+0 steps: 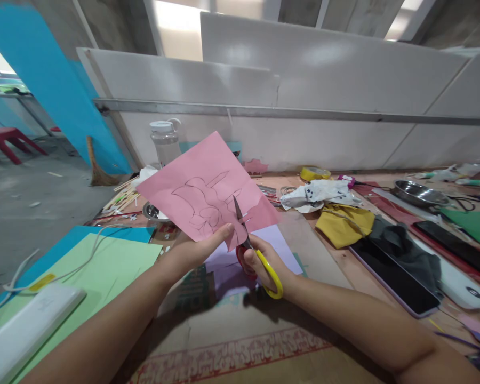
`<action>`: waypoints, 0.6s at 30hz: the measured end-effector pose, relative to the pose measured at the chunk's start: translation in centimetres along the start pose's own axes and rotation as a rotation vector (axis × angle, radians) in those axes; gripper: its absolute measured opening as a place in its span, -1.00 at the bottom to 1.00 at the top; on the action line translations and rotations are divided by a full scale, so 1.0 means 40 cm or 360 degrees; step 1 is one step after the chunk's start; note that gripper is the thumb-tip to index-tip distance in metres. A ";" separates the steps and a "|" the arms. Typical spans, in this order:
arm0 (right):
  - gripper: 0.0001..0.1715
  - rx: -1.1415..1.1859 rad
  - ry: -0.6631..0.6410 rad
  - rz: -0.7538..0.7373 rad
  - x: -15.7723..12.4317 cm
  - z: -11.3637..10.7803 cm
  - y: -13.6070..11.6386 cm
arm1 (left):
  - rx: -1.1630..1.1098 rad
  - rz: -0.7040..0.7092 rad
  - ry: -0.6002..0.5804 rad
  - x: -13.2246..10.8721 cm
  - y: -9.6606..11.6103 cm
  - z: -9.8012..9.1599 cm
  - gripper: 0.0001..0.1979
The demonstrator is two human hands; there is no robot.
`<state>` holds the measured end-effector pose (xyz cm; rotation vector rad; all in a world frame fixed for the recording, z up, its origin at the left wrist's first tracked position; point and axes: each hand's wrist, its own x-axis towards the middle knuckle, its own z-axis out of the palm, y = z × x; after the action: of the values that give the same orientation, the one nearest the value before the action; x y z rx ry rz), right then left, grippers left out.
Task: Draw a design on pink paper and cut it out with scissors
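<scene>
The left hand (198,248) held a pink paper (200,186) up above the surface (316,250), its fingers clamped on the sheet's lower edge with the thumb lying across the front. The sheet was tilted like a diamond and carried a pencil outline drawing; no words could be made out on it. The right hand (264,264) gripped the scissors (240,218), its fingers closed through the yellow and red handles, with the blades pointing up and biting into the sheet's lower right edge, just beside the left thumb. Under both hands lay a pale purple paper (280,240) on cardboard printed with a red pattern, too blurred to read. To the left were a green paper (104,266) and a white power bank (28,330) whose marking was illegible. Behind the pink sheet stood a water bottle (165,140). To the right lay a yellow tape roll (314,173), a yellow cloth (344,224) and a metal bowl (420,193).
</scene>
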<state>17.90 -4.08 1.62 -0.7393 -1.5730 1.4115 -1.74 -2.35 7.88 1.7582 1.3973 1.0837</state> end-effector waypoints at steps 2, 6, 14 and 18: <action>-0.33 -0.0027 0.0033 0.0022 0.000 0.003 -0.003 | -0.0010 -0.0017 -0.0018 0.002 0.004 -0.003 -0.38; -0.31 -0.0039 0.0055 0.0042 0.000 0.003 -0.002 | 0.0042 0.0047 0.0054 0.006 0.011 -0.011 -0.36; -0.32 -0.0055 0.0047 0.0045 0.002 0.004 -0.009 | 0.0074 0.0081 0.0043 0.019 0.011 -0.031 -0.30; -0.34 -0.0030 0.0027 0.0028 0.002 0.005 -0.009 | 0.0088 0.0018 -0.0014 0.020 0.009 -0.036 -0.29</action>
<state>17.74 -4.16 1.98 -0.7764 -1.5720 1.4015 -2.78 -1.66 9.03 1.8094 1.4263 1.0515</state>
